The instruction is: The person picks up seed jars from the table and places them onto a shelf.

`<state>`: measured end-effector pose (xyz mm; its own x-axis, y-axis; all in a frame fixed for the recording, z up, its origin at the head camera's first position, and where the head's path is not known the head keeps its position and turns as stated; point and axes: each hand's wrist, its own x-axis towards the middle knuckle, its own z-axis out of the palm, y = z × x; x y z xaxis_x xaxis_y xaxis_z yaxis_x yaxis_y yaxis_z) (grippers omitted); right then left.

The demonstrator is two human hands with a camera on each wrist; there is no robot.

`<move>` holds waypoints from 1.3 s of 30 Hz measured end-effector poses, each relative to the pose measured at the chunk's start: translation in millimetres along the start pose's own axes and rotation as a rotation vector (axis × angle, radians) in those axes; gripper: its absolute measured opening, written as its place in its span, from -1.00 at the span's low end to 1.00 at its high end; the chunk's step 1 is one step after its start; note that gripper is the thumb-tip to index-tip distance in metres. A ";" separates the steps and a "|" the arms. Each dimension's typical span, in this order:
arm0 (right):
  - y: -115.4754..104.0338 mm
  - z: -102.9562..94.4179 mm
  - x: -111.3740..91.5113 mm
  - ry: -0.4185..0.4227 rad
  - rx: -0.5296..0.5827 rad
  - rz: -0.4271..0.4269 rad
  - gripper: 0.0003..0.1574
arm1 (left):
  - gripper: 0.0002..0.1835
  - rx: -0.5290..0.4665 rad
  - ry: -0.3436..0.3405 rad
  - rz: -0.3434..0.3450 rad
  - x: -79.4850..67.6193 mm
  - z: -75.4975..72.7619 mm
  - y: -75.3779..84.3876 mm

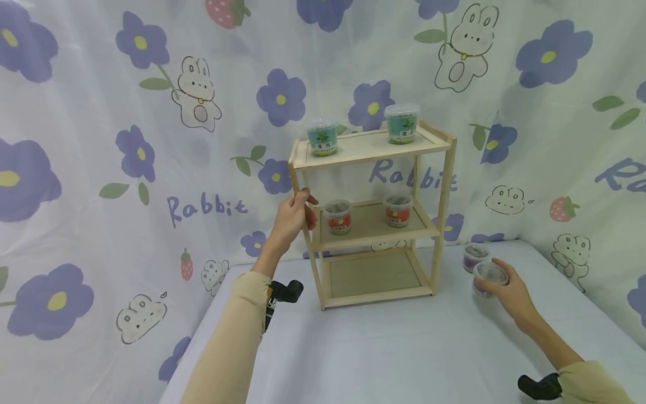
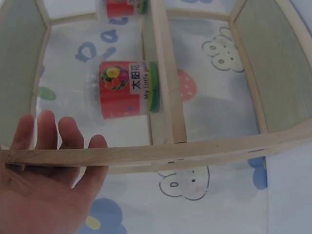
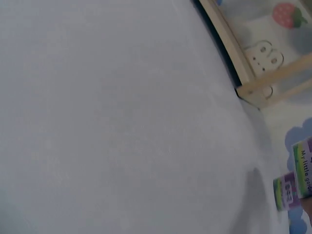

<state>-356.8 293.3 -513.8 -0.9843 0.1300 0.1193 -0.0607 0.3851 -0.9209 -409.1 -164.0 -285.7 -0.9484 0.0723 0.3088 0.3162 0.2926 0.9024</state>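
Note:
My left hand (image 1: 294, 216) grips the front left post of a three-tier wooden shelf (image 1: 373, 242); in the left wrist view its fingers curl round the wood. My right hand (image 1: 516, 293) holds a clear-lidded tub with a purple label (image 1: 485, 283) by its sides, right of the shelf. Just behind it stands a second purple-labelled tub (image 1: 474, 253) on the table. In the right wrist view, the held tub (image 3: 304, 170) shows only partly at the edge, and whether it touches the table I cannot tell.
Two green-labelled tubs (image 1: 323, 141) stand on the top tier. On the middle tier are two red-labelled tubs (image 1: 338, 221), one near my left hand. The shelf stands on a white-covered table (image 1: 373, 348), before a rabbit-and-flower curtain (image 1: 242, 134).

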 end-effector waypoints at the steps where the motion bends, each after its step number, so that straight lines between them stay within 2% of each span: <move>1: -3.2 5.8 -1.5 -0.016 -0.002 -0.004 0.17 | -0.49 0.002 0.000 0.003 0.4 -0.6 0.0; 9: -26.8 54.4 -13.6 -0.122 0.017 -0.031 0.11 | -0.49 0.007 0.002 -0.002 1.2 -5.1 0.0; 17: -46.7 98.4 -19.0 -0.163 0.081 -0.081 0.05 | -0.45 0.008 0.001 -0.010 0.8 -8.3 -2.9; 24: -66.5 153.7 -1.4 -0.195 0.159 -0.152 0.05 | -0.45 0.011 0.010 -0.013 -0.1 -13.6 -4.0; 30: -82.8 199.6 17.5 -0.206 0.160 -0.229 0.03 | -0.45 0.007 0.005 -0.014 -0.2 -11.1 -4.0; 34: -93.7 218.9 23.4 -0.218 0.139 -0.241 0.04 | -0.47 0.000 -0.006 -0.009 -0.3 -4.7 -1.4; 36: -106.9 222.3 21.3 -0.227 0.149 -0.242 0.03 | -0.46 -0.001 -0.013 -0.005 0.3 -1.1 0.3; 39: -113.6 236.6 28.9 -0.229 0.151 -0.237 0.01 | -0.45 0.001 -0.013 -0.004 0.2 -1.9 0.8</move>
<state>-417.5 37.1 -493.5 -0.9505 -0.1613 0.2657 -0.2988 0.2382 -0.9241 -409.0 -165.5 -284.3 -0.9500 0.0832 0.3010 0.3120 0.2935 0.9036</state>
